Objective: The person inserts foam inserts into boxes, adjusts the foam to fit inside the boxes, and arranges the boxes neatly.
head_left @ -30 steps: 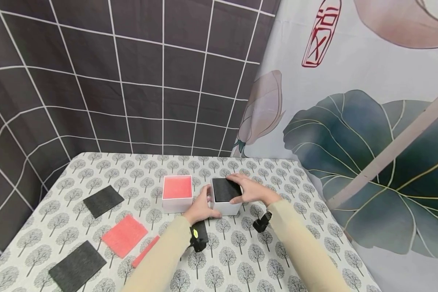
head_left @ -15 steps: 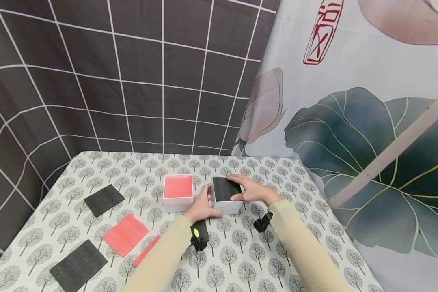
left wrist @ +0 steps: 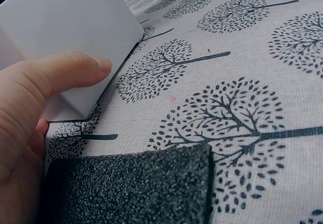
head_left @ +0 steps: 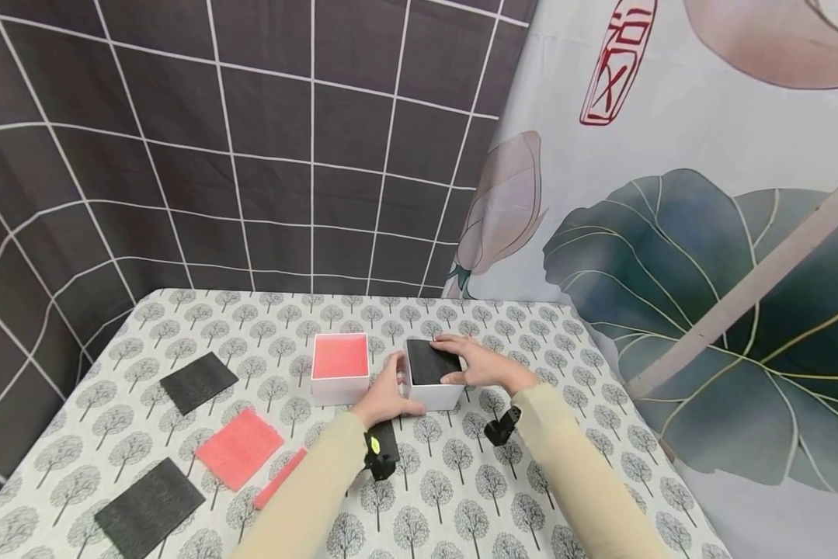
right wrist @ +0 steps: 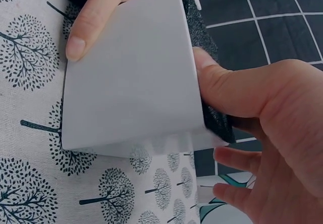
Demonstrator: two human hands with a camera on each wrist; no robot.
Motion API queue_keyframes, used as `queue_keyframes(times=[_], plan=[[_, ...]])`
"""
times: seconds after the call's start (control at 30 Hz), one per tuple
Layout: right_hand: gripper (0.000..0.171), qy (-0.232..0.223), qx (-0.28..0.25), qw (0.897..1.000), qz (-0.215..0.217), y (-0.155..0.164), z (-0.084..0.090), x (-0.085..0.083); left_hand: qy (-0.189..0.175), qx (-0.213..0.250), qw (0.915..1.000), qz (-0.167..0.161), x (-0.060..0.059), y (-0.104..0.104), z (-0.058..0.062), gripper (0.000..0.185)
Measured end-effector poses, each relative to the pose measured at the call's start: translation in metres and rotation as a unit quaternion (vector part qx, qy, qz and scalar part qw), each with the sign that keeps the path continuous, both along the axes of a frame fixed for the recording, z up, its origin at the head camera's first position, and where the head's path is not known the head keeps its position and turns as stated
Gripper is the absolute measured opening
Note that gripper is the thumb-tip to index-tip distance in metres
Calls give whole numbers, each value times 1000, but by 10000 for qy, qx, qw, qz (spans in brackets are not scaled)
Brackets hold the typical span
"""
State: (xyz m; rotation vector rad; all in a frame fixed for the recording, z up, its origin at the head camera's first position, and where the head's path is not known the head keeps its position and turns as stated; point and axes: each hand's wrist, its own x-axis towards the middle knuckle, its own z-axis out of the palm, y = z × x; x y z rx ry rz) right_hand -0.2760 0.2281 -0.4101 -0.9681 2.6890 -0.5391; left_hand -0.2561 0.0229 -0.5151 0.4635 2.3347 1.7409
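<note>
A white box (head_left: 429, 397) stands mid-table with a black foam pad (head_left: 430, 362) at its top. My left hand (head_left: 384, 397) holds the box's near left corner, thumb (left wrist: 70, 72) flat on its white wall (left wrist: 60, 22). My right hand (head_left: 485, 366) spans the top from the right. Its thumb (right wrist: 227, 85) presses the black foam pad (right wrist: 199, 37) at the rim of the box (right wrist: 131, 77), with the fingers behind the pad. Left of it stands a second white box (head_left: 339, 386) filled with red foam (head_left: 339, 357).
Loose pads lie on the tree-print cloth at the left: two black pads (head_left: 198, 382) (head_left: 149, 508) and two red ones (head_left: 239, 449) (head_left: 279, 480). Another black pad (left wrist: 131, 188) lies under my left wrist. Curtains hang behind and to the right; the table edge runs along the right.
</note>
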Motion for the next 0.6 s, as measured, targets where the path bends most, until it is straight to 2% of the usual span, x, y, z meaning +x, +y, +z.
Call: queue_keyframes(times=[0.2, 0.6], plan=[[62, 90, 367, 9993, -83, -4, 3, 1, 9, 83, 10000, -31, 0, 0, 1, 116], [61, 176, 628, 9977, -191, -12, 1, 0, 16, -75, 9999, -73, 0, 0, 2, 111]])
